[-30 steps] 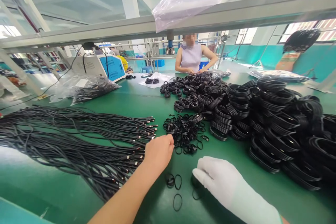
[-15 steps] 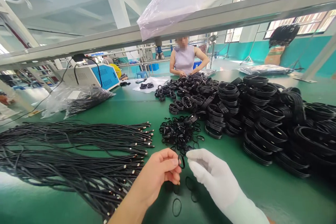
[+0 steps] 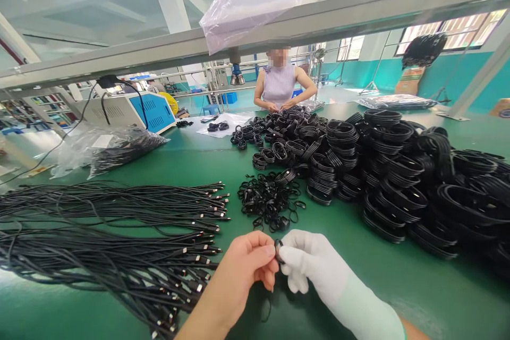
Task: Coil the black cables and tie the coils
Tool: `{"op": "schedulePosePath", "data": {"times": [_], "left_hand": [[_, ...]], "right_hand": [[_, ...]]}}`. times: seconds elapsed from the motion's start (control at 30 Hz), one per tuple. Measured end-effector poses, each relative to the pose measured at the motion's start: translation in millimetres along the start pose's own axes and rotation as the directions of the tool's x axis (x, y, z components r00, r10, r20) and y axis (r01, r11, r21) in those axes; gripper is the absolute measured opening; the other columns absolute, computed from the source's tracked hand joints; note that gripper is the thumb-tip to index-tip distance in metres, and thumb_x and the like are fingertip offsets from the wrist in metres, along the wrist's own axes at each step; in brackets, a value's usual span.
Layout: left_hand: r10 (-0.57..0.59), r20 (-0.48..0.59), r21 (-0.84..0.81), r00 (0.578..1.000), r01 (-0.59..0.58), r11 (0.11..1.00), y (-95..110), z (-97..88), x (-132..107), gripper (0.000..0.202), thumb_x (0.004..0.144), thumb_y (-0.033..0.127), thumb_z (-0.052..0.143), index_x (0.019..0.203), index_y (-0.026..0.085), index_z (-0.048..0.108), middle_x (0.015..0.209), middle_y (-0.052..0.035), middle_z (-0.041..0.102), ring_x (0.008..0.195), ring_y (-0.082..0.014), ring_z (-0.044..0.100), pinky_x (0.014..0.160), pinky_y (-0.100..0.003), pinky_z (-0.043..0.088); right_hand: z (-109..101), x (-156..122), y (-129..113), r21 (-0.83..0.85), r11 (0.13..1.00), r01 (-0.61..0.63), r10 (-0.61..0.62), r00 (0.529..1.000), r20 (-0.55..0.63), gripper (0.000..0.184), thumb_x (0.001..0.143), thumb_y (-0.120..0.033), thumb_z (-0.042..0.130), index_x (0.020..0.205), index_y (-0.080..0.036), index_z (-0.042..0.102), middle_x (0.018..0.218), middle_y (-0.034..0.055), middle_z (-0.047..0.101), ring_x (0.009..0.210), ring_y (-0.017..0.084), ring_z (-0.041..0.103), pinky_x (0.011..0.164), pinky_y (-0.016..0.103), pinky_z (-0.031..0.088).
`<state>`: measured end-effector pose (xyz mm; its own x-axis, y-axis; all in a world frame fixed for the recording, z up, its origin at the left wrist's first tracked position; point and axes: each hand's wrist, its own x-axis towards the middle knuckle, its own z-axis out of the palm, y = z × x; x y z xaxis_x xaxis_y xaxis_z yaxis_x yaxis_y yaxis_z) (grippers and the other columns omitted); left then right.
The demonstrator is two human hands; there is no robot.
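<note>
Band (image 3: 278, 245) between left fingertips (image 3: 270, 251) and right (image 3: 287, 255)

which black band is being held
The band between the bare left hand and gloved right hand; the other loose bands lie on the table.

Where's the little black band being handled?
In the head view, at lower centre, the black band is between the bare left hand and the gloved right hand, nearer than the loose band pile.
</note>
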<state>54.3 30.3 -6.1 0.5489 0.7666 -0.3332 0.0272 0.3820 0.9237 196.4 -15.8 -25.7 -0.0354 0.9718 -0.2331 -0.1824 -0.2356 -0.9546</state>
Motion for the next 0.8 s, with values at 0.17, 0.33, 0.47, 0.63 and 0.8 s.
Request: {"op": "schedulePosePath", "data": {"times": [0.17, 0.33, 0.47, 0.63, 0.8], "left_hand": [[0.527, -0.147, 0.740, 0.837, -0.260, 0.621, -7, 4.3, -13, 0.008, 0.079, 0.019, 0.053, 0.083, 0.021, 0.059, 0.079, -0.0012, 0.061, 0.066, -0.0146, 0.055, 0.061, -0.025, 0.042], [0.736, 0.211, 0.925, 0.643, -0.375, 0.063, -11, 7.3, -21, 0.017, 0.086, 0.013, 0.048, 0.079, 0.021, 0.062, 0.081, -0.0036, 0.065, 0.071, -0.0165, 0.059, 0.066, -0.026, 0.043], [0.780, 0.325, 0.904, 0.534, -0.418, -0.090, -12, 9.0, -19, 0.023, 0.086, 0.006, 0.044, 0.076, 0.019, 0.061, 0.072, -0.0031, 0.064, 0.062, -0.0155, 0.057, 0.060, -0.025, 0.043], [0.779, 0.363, 0.897, 0.511, -0.417, -0.145, -15, 5.7, -15, 0.023, 0.085, 0.006, 0.041, 0.072, 0.018, 0.055, 0.065, -0.0015, 0.059, 0.057, -0.0146, 0.053, 0.056, -0.025, 0.041], [0.771, 0.240, 0.949, 0.590, -0.309, -0.060, -15, 4.7, -11, 0.022, 0.084, 0.009, 0.037, 0.068, 0.020, 0.046, 0.060, 0.0011, 0.052, 0.053, -0.0137, 0.052, 0.050, -0.023, 0.039]], "right_hand": [[1, -3, 2, 0.049, 0.998, -0.047, 0.047, 0.999, -0.008, 0.031, 0.073, -0.044, 0.056, 0.058, -0.019, 0.045, 0.044, -0.0064, 0.047, 0.034, 0.006, 0.039, 0.042, 0.022, 0.034], [3, -5, -4, -0.016, 0.996, -0.083, 0.083, 0.995, -0.052, 0.030, 0.075, -0.039, 0.055, 0.057, -0.019, 0.044, 0.039, -0.0082, 0.041, 0.033, 0.006, 0.040, 0.040, 0.020, 0.030], [2, -4, -2, -0.050, 0.990, -0.132, 0.131, 0.991, -0.034, 0.038, 0.078, -0.045, 0.052, 0.051, -0.018, 0.044, 0.031, -0.0059, 0.039, 0.030, 0.008, 0.039, 0.040, 0.021, 0.029], [0, -3, -3, 0.151, 0.973, -0.172, 0.158, 0.982, 0.102, 0.034, 0.072, -0.046, 0.049, 0.054, -0.016, 0.053, 0.038, -0.0038, 0.043, 0.035, 0.011, 0.045, 0.045, 0.026, 0.039], [3, -7, -10, 0.060, 0.992, -0.113, 0.107, 0.990, 0.094, 0.015, 0.063, -0.031, 0.055, 0.061, -0.016, 0.056, 0.040, -0.0021, 0.050, 0.044, 0.013, 0.052, 0.055, 0.028, 0.040]]}}
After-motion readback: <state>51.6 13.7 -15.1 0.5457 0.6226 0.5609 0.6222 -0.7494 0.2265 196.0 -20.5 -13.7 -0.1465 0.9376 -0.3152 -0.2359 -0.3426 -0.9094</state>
